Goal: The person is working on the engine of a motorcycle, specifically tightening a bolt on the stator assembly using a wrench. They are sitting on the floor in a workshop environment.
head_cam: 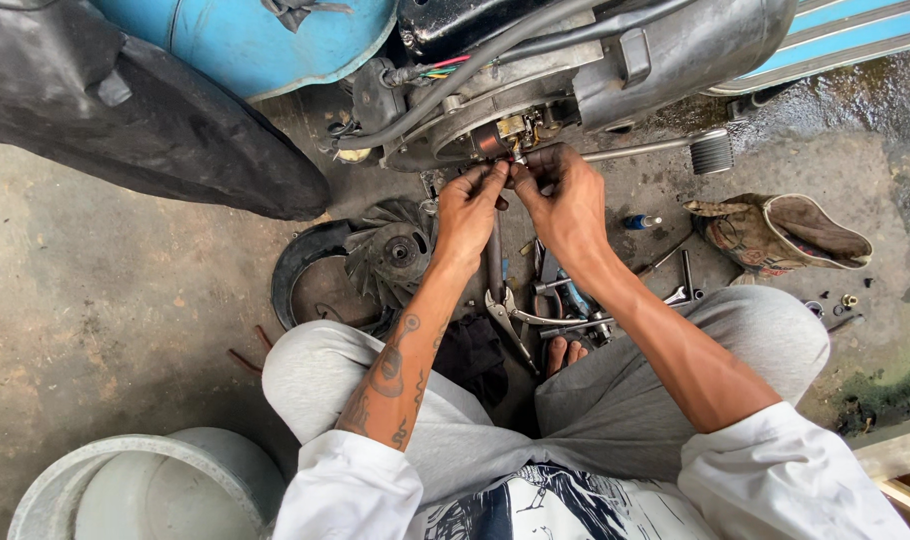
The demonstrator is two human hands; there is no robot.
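Grey-trousered knees [615, 400] are framing both forearms reaching forward. Left hand [470, 210] and right hand [565, 200] are meeting fingertip to fingertip, pinching a tiny part [516, 160], too small to identify, at the engine's open side [495, 130]. Probably light, stiff, greasy; best gripped by fingertips. Wrists bent, pliers [510, 315] lying below.

Both hands, left hand [467, 210] beside right hand [565, 200], meet at the engine [535, 100]; fan wheel [395, 255] lies left, pliers [510, 320] between the knees.
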